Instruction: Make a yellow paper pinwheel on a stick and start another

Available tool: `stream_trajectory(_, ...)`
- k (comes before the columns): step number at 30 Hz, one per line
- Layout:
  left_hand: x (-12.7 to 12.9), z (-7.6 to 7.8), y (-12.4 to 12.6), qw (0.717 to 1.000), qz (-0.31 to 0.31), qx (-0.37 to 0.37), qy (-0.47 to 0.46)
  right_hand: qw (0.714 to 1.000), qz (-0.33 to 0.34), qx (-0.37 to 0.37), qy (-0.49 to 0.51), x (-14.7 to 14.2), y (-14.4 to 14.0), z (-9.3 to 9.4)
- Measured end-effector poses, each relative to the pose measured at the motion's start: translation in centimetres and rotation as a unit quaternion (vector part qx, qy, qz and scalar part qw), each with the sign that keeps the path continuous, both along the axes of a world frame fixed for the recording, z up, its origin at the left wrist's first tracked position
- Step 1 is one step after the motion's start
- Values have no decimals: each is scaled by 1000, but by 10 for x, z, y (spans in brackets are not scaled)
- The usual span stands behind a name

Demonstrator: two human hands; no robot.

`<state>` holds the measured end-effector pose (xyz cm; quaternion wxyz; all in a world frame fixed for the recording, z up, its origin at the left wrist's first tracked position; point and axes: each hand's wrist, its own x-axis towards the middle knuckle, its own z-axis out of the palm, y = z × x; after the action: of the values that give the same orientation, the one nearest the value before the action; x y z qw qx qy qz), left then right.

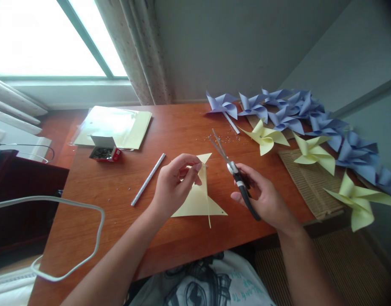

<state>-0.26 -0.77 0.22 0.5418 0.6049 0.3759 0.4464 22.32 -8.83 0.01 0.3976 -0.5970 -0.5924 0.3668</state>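
1. A single head-worn camera looked forward and down across a wooden table (176,131), taking in the wearer's own shirt (198,287) at the bottom edge.
2. The left hand (178,180) and right hand (262,195) showed near mid-frame, close below the lens.
3. The wide view stretched from a bright window (42,38) at upper left, past a wall (240,46) beyond the table, to pinwheels (285,119) at right.
4. Its upper right corner fell dark, perhaps from the lens's own rim.
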Motion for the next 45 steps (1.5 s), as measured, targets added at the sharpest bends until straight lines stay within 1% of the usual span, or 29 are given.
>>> stream_trajectory(2,0,0,0,1000,-6,5,9,997,25,18,-65,-2,4,7)
stream_trajectory(5,0,1,0,1000,-14,13,7,992,54,37,-110,-5,9,13)
stream_trajectory(12,-2,2,0,1000,-19,3,-5,982,55,69,-168,2,6,10)
stream_trajectory(18,-1,1,-1,1000,-28,3,-3,984,35,68,-161,0,4,8)
stream_trajectory(29,0,1,0,998,-57,-14,-39,976,58,99,-184,-3,8,13)
stream_trajectory(39,0,3,0,997,-61,-12,-42,973,64,103,-194,-3,7,17)
stream_trajectory(45,0,4,0,998,-46,-19,-28,971,66,110,-201,-2,7,17)
